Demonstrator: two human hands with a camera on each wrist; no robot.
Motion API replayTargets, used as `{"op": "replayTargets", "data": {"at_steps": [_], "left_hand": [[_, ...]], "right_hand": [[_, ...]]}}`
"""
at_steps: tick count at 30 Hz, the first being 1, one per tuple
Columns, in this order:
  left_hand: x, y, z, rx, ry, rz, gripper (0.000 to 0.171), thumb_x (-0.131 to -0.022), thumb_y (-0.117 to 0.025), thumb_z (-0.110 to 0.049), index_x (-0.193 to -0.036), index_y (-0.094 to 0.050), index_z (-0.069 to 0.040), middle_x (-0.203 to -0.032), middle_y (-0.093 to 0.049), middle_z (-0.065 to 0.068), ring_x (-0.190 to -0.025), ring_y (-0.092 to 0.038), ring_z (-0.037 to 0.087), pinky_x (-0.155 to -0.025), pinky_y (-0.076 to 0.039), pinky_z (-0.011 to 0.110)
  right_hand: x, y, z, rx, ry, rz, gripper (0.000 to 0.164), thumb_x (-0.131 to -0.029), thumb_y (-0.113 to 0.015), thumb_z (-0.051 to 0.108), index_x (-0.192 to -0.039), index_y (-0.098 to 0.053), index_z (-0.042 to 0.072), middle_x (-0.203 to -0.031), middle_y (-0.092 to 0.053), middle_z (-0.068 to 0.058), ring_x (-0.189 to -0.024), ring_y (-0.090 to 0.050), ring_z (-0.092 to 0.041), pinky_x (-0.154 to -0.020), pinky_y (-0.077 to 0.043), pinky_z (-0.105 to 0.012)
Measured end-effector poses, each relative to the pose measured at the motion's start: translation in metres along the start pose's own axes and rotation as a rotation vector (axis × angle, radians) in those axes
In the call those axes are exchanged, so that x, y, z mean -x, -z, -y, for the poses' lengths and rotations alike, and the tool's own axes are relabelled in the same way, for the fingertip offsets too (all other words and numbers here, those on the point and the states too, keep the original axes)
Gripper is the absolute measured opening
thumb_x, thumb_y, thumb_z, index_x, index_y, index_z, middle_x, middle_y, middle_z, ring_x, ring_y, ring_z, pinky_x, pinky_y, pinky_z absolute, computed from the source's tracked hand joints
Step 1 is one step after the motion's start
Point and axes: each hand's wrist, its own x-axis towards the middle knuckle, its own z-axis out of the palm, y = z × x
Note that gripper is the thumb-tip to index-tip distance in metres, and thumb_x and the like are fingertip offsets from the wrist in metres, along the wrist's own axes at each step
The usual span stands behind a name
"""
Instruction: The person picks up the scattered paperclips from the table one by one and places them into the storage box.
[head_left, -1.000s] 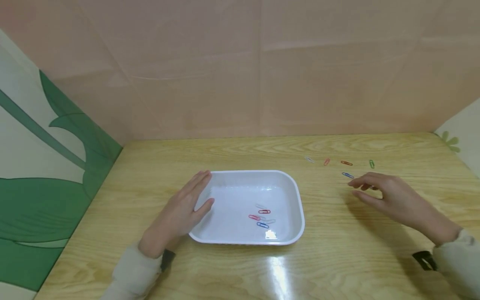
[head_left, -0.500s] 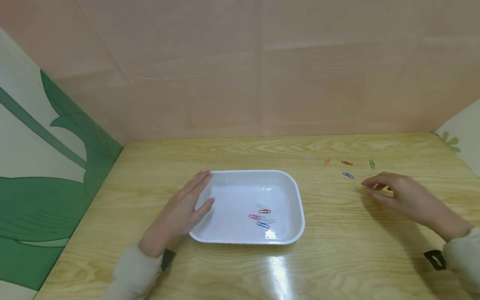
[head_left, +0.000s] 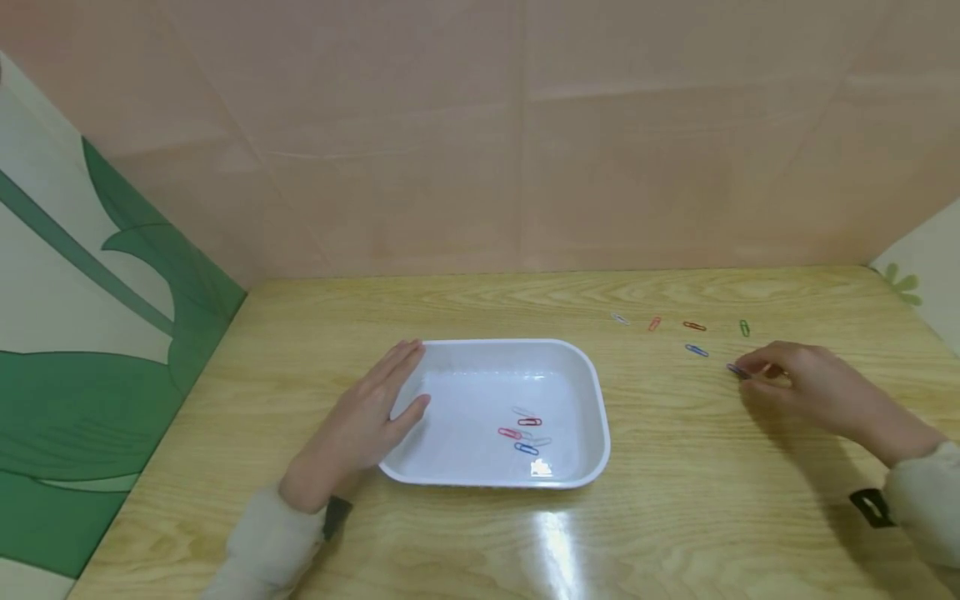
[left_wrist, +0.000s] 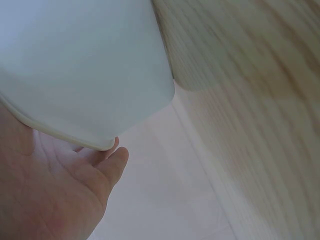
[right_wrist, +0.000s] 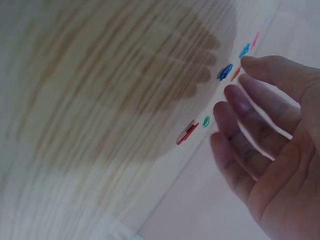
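Observation:
My right hand (head_left: 798, 379) is low over the table with its fingertips beside a dark blue paper clip (head_left: 735, 369). In the right wrist view its fingers are loosely spread, and a blue paper clip (right_wrist: 225, 72) lies on the wood just off the fingertips. A red paper clip (right_wrist: 187, 133) and a green paper clip (right_wrist: 206, 121) also show there. My left hand (head_left: 363, 412) rests at the left rim of a white tray (head_left: 457, 417), fingers extended along the corner, thumb over the inside. The left wrist view shows the palm against the tray's underside rim (left_wrist: 65, 137).
Inside the tray lie several paper clips, among them a red one (head_left: 529, 422) and a blue one (head_left: 527, 449). Behind my right hand are a white clip (head_left: 620, 319), a pink clip (head_left: 655, 323), a red clip (head_left: 694, 326) and another blue clip (head_left: 697, 350). A wall (head_left: 517, 167) closes off the back.
My right hand has shifted right, away from the farther blue paper clip, and the nearer dark blue one now shows at its fingertips. The left hand and tray stay put.

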Motion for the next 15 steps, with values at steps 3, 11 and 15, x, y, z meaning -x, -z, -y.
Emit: {"op": "replayTargets", "data": {"at_steps": [3,11,15], "left_hand": [[-0.0003,-0.0003,0.0005,-0.004,-0.003,-0.004,0.065,-0.100,-0.056,-0.034,-0.154,-0.034,-0.005,-0.161,-0.033,0.013,-0.150,-0.029,0.032,-0.121,-0.031,0.051],[-0.0004,0.0003,0.0001,-0.003,0.010,0.018,0.064,-0.102,-0.052,-0.035,-0.155,-0.032,-0.005,-0.162,-0.031,0.011,-0.151,-0.028,0.031,-0.122,-0.029,0.049],[-0.0002,0.0000,0.0003,-0.004,0.011,0.017,0.064,-0.102,-0.052,-0.035,-0.155,-0.033,-0.005,-0.162,-0.031,0.011,-0.151,-0.028,0.031,-0.122,-0.029,0.049]], "right_hand": [[-0.0023,-0.0004,-0.0016,0.004,-0.025,0.049,0.022,-0.084,-0.077,0.010,-0.104,-0.074,0.001,-0.094,-0.073,-0.005,-0.075,-0.063,-0.011,-0.059,-0.051,-0.022],[-0.0083,-0.0040,-0.0029,-0.021,-0.061,0.094,0.014,-0.086,-0.075,0.011,-0.098,-0.075,0.002,-0.087,-0.071,-0.001,-0.072,-0.061,-0.005,-0.059,-0.050,-0.022],[-0.0094,-0.0052,-0.0036,-0.028,-0.056,0.081,0.009,-0.085,-0.075,0.009,-0.093,-0.075,0.004,-0.086,-0.072,-0.001,-0.070,-0.060,-0.001,-0.058,-0.050,-0.021]]}}
